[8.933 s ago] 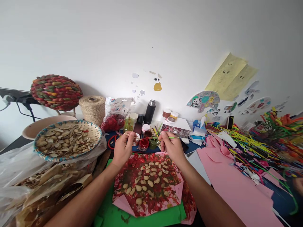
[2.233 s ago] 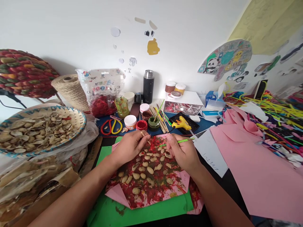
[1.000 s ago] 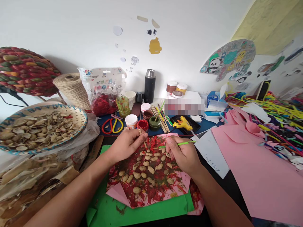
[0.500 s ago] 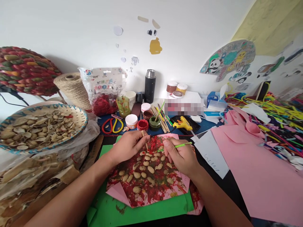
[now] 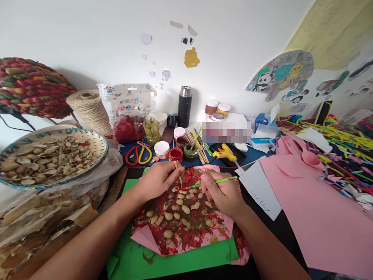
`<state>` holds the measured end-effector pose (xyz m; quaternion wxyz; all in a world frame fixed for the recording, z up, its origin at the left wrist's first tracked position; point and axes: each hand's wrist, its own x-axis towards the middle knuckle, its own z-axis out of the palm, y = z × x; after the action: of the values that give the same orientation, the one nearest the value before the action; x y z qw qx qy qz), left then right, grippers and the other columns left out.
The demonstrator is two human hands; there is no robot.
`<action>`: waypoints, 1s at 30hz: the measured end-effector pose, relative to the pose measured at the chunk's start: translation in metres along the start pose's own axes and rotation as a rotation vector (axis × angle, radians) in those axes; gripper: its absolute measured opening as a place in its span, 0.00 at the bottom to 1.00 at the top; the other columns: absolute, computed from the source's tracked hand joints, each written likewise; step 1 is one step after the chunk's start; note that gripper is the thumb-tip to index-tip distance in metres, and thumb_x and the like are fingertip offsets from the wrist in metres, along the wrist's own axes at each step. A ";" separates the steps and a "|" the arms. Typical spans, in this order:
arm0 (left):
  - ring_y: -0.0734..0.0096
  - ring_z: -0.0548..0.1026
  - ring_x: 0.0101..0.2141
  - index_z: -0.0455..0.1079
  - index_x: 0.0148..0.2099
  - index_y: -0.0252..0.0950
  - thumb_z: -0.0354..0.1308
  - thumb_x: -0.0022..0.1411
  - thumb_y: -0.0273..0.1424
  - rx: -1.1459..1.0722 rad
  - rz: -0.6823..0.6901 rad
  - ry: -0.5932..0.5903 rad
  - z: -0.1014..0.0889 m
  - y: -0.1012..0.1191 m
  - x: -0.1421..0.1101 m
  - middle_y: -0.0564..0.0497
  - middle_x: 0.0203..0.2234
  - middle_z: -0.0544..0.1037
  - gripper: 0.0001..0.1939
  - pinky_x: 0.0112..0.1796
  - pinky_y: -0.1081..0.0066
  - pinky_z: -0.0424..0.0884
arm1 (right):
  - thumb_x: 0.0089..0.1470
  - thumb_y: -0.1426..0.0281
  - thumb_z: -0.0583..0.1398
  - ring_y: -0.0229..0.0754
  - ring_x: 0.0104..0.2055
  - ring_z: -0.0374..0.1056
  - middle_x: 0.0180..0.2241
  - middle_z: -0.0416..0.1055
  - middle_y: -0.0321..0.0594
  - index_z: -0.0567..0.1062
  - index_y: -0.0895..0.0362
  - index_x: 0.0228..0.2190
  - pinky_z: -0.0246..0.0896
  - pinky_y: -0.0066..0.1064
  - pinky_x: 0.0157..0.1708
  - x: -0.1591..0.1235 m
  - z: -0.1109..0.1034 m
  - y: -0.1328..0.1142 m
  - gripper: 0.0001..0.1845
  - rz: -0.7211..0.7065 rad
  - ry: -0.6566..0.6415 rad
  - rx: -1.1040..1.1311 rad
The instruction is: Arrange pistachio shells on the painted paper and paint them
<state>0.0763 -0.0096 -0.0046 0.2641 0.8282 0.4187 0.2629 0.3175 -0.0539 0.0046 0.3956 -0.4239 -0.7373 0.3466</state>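
My left hand [image 5: 159,179] is closed on a thin wooden stick [image 5: 180,179], whose lower end points down at the peanuts. My right hand [image 5: 222,191] grips a green paintbrush [image 5: 225,179] between thumb and fingers. The brush's red-stained tip reaches left, close to the stick's lower end; whether they touch I cannot tell. Below both hands, several peanut shells [image 5: 185,209] lie spread on a pink sheet [image 5: 189,237] smeared with red and dark paint. A thick red paint patch [image 5: 190,175] sits at the sheet's upper part, between my hands.
Green paper [image 5: 131,249] lies under the sheet. Behind stand open red [image 5: 175,154] and dark green paint jars [image 5: 190,152], scissors [image 5: 138,154], a yellow glue gun [image 5: 225,153] and a black flask [image 5: 184,107]. A basket of shells [image 5: 52,159] is left; pink paper [image 5: 326,217] is right.
My right hand has tilted the paintbrush slightly, and its tip has moved left and a little down toward the stick's end. My left hand stays in place.
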 end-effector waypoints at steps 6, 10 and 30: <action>0.71 0.74 0.28 0.68 0.33 0.38 0.47 0.78 0.44 -0.084 -0.029 0.036 0.002 0.001 0.000 0.53 0.26 0.78 0.23 0.34 0.71 0.67 | 0.76 0.54 0.52 0.38 0.19 0.64 0.15 0.65 0.31 0.72 0.53 0.23 0.63 0.33 0.32 0.001 0.002 -0.003 0.30 -0.032 -0.046 0.017; 0.69 0.74 0.29 0.69 0.34 0.38 0.47 0.78 0.44 -0.049 -0.030 0.054 0.003 0.001 0.001 0.52 0.27 0.79 0.22 0.34 0.70 0.68 | 0.76 0.55 0.52 0.38 0.19 0.64 0.16 0.67 0.32 0.73 0.53 0.24 0.62 0.33 0.29 0.001 0.001 -0.003 0.30 -0.005 -0.042 0.010; 0.67 0.75 0.30 0.70 0.35 0.39 0.48 0.77 0.41 0.050 0.002 0.143 0.005 -0.002 0.002 0.51 0.28 0.79 0.19 0.36 0.69 0.67 | 0.76 0.57 0.51 0.40 0.24 0.67 0.19 0.68 0.34 0.73 0.53 0.24 0.60 0.31 0.31 0.003 -0.001 0.001 0.28 -0.027 0.075 -0.140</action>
<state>0.0796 -0.0077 -0.0091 0.2124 0.8140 0.4420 0.3112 0.3181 -0.0509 0.0056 0.3969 -0.4531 -0.7502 0.2728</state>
